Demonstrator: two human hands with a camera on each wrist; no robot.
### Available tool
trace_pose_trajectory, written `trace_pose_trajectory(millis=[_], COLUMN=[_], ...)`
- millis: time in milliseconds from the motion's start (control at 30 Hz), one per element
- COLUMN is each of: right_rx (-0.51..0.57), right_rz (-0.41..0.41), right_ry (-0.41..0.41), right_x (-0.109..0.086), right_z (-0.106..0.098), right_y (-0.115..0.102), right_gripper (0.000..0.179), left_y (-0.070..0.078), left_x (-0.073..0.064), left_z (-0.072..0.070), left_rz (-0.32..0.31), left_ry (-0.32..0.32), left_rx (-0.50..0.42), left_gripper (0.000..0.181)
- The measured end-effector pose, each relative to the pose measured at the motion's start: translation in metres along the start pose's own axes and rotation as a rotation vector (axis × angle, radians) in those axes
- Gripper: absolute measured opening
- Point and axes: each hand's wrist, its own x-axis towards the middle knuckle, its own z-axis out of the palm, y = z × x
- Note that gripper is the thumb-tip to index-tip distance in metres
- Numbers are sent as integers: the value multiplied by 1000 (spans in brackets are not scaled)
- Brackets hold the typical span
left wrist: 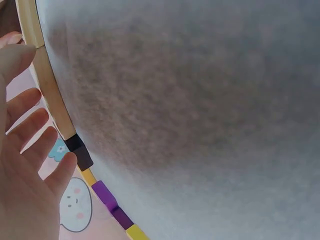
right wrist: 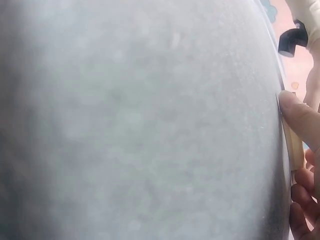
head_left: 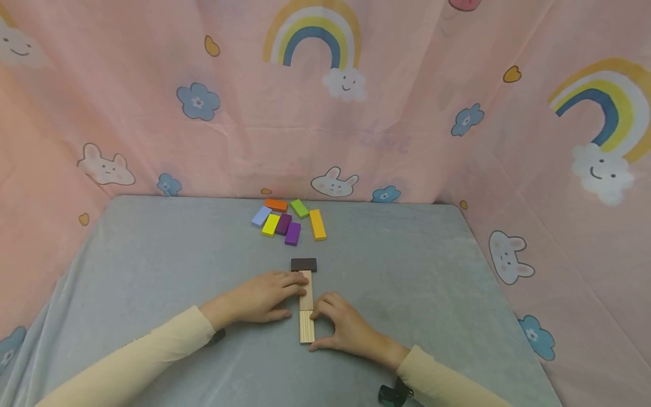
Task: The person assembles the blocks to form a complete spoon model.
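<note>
Where left hand (head_left: 267, 297) rests: plain block (head_left: 308, 298), fingers spread.
Right hand (head_left: 348, 329): pinching ridged block (head_left: 307, 328).
Coloured blocks (head_left: 283, 224): near desk's (head_left: 407, 271) far edge, well off corners.

Long cream sleeves (head_left: 137, 353), v. basic tbh, black gadget (head_left: 390, 395) by R wrist (head_left: 395, 351), smth dark (head_left: 217, 336) under L wrist (head_left: 211, 314) too

On your grey-clothed table (head_left: 432, 282), a striped wooden block (head_left: 307, 329) lies end to end with a smooth wooden block (head_left: 308, 299); a dark block (head_left: 303, 264) sits across the latter's far end, seven coloured blocks (head_left: 292, 234) beyond.
</note>
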Motion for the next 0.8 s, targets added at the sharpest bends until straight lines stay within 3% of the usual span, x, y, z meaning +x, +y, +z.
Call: trace_pose_trajectory(millis=[367, 800], right_rx=[26, 69], right_rz=[18, 6], right_ry=[-15, -28], right_x=[1, 1], right_z=[-2, -5], right_y=[-2, 0], right_gripper=[53, 54], left_y=[11, 15], left_x=[-9, -12], left_z=[-3, -3], left_rz=[118, 114], left_ry=[15, -17], left_rx=[12, 4], left_gripper=[42, 45])
